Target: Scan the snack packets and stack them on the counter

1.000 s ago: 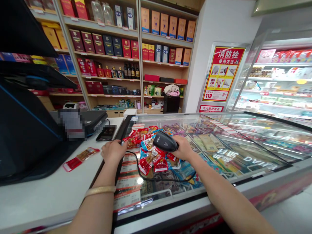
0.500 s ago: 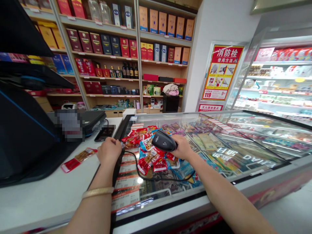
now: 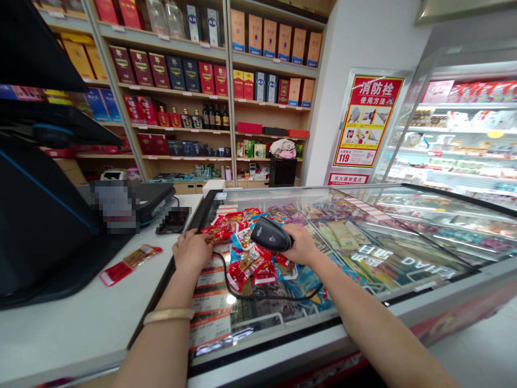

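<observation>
My right hand [image 3: 301, 245] is wrapped round a black barcode scanner [image 3: 270, 234], held above a pile of red and blue snack packets [image 3: 246, 264] on the freezer's glass top. The scanner's black cable [image 3: 258, 297] loops over the glass. My left hand [image 3: 194, 249], with a bangle on the wrist, is at the freezer's left edge, its fingertips at the red packets on the pile's left side; its fingers are slightly apart. One red and clear packet [image 3: 130, 264] lies by itself on the white counter to the left.
A dark register stand [image 3: 36, 231] fills the left side. A phone [image 3: 173, 221] lies on the white counter [image 3: 81, 328]. The glass-topped freezer [image 3: 420, 307] stretches right. Behind are shelves of boxes and bottles [image 3: 210, 117], and a lit chiller [image 3: 464, 134] stands at the right.
My left hand has moved right, from the counter side of the freezer edge to the red packets. The right hand and scanner have hardly moved.
</observation>
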### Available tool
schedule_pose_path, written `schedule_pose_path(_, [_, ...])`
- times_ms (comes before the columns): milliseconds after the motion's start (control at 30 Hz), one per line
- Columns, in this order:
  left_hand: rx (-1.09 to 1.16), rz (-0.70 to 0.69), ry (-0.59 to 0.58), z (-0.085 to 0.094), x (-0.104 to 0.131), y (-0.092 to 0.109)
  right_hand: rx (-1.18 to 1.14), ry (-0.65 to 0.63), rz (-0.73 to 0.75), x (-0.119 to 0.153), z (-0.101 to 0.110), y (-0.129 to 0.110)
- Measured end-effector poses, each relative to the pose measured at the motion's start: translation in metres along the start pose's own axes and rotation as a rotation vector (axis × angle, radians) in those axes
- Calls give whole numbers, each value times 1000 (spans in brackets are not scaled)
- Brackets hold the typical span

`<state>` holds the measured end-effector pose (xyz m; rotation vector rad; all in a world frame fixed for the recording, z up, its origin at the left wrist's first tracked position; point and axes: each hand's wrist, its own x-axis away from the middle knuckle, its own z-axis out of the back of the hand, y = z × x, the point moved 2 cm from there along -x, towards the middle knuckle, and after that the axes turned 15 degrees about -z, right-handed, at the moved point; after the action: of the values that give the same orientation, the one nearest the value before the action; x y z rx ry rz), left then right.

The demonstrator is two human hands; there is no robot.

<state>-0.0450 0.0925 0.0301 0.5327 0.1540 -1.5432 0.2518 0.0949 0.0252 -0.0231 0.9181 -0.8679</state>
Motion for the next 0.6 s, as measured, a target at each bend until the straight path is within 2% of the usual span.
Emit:
schedule_pose_path(100, [92, -23, 44, 10, -2, -1, -3, 4, -4, 0, 0, 0])
schedule_pose_path(200, [298, 45, 94, 16, -3, -1, -5, -1, -5, -1, 1, 0])
schedule_pose_path(267, [491, 124, 190, 19, -2, 1, -8, 1, -5, -1, 2, -1])
schedule_pose_path(433, [1170, 372, 466, 23, 0, 9, -14, 16, -10, -1, 4, -3])
schedule_pose_path(600, [1547, 556, 645, 35, -2, 14, -14, 16, -6, -1, 4, -3])
